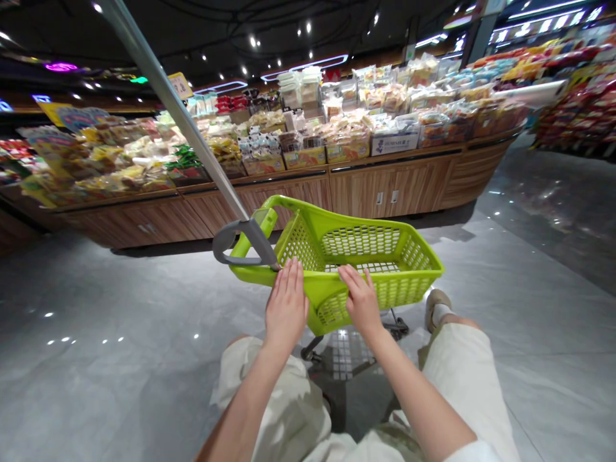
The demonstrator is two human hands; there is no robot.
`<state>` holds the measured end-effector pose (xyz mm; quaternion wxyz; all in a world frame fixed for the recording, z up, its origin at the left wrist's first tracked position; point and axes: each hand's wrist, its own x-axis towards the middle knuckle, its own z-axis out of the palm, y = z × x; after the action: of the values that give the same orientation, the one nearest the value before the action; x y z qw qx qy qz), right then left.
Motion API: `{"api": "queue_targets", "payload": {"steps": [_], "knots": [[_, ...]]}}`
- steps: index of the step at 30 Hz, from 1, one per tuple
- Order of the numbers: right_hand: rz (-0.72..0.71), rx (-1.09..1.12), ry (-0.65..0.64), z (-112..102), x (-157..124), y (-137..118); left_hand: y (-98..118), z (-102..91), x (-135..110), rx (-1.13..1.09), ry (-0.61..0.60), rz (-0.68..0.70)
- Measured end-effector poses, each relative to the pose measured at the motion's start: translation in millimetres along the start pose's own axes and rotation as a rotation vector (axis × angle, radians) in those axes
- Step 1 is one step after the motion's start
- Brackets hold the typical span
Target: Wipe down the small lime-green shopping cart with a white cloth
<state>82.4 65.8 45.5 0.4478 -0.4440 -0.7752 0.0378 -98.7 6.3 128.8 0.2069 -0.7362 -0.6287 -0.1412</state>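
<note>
A lime-green shopping cart (312,277) with a mesh basket stands right in front of my knees. My left hand (287,305) lies with straight fingers against its near rim, close to the handle end. Farther right along the same rim, my right hand (362,300) has its fingers bent over the edge. A grey plastic loop (225,244) sits at the cart's left end, touching the rim. From it a metal pole (192,135) slants up to the upper left. The floor shows through the basket's holes.
Behind the cart runs a wooden display counter (394,186) heaped with packaged food. A white carton (395,142) stands on its front edge. More bagged goods (582,96) fill the far right. Glossy grey tiles (120,308) cover the floor. My shoe (437,305) is beside the cart.
</note>
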Motion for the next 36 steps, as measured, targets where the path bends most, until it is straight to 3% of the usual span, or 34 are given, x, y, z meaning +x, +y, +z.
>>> {"api": "queue_targets", "payload": {"steps": [3, 5, 7, 11, 14, 18, 22, 24, 27, 32, 34, 36], "knots": [[0.111, -0.129, 0.077, -10, -14, 38, 2, 2.8, 1, 0.002, -0.003, -0.016], [0.184, -0.170, 0.143, -7, -14, 38, 5, 5.1, 2, 0.002, -0.004, -0.015], [0.175, -0.128, 0.149, 4, -4, 14, 7, 6.9, 3, -0.003, 0.000, -0.013], [0.000, 0.097, 0.027, 29, 25, -58, 9, 9.7, 5, -0.024, 0.035, -0.023], [-0.025, 0.154, -0.030, 32, 35, -77, 7, 10.4, 4, -0.040, 0.040, -0.038], [-0.013, 0.036, -0.063, 14, 21, -33, 4, 10.5, 3, -0.068, 0.044, -0.044], [0.083, -0.105, 0.019, -6, -5, 27, 2, 11.5, 2, -0.087, 0.079, -0.047], [0.125, -0.129, 0.065, -7, -11, 38, 2, 11.5, 1, -0.096, 0.076, -0.036], [0.159, -0.107, 0.100, 3, -5, 13, 3, 11.1, 1, -0.103, 0.072, -0.021], [-0.035, 0.071, -0.034, 29, 24, -72, 5, 11.5, 1, -0.072, 0.071, -0.039], [-0.047, 0.095, -0.044, 30, 29, -83, 6, 11.6, 2, -0.065, 0.066, -0.052], [-0.038, 0.067, -0.053, 26, 25, -70, 7, 11.5, 2, -0.071, 0.066, -0.058]]}}
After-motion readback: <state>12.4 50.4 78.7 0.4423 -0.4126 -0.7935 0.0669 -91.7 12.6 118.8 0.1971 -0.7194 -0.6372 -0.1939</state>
